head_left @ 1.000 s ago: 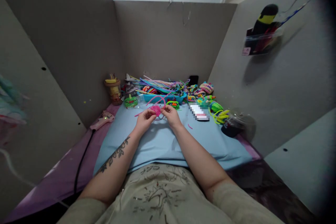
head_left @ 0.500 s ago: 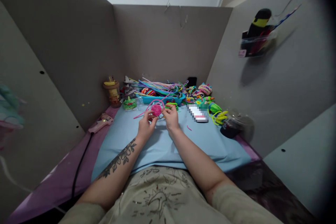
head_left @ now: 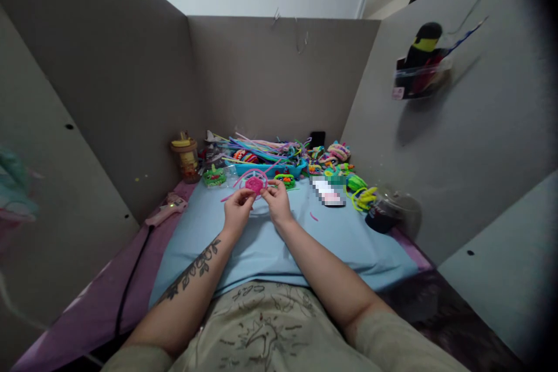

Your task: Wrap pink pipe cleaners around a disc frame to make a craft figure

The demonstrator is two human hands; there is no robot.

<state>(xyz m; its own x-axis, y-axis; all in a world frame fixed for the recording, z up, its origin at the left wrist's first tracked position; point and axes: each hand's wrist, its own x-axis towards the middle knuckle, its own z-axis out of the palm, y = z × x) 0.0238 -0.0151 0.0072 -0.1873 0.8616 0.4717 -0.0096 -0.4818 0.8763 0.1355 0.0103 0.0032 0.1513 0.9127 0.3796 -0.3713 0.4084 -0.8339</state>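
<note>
A pink pipe cleaner coil (head_left: 254, 185) is held just above the light blue cloth, with loose pink ends reaching out to the left and up to the right. My left hand (head_left: 238, 209) pinches its lower left edge between thumb and fingers. At the lower right edge, my right hand (head_left: 279, 204) grips the same coil with its fingertips. A paler ring shows around the pink middle; how it is joined there is too small to tell.
Behind the hands stands a blue tray (head_left: 272, 170) heaped with colourful pipe cleaners. A phone (head_left: 328, 193) lies to the right, near yellow pipe cleaners (head_left: 365, 199) and a dark cup (head_left: 381, 215). At left are a drink tumbler (head_left: 187, 160) and a pink glue gun (head_left: 168, 209).
The coil has tilted to show more of its face and the ring round it. My right fingers have shifted to its lower right edge. The camera view has moved slightly.
</note>
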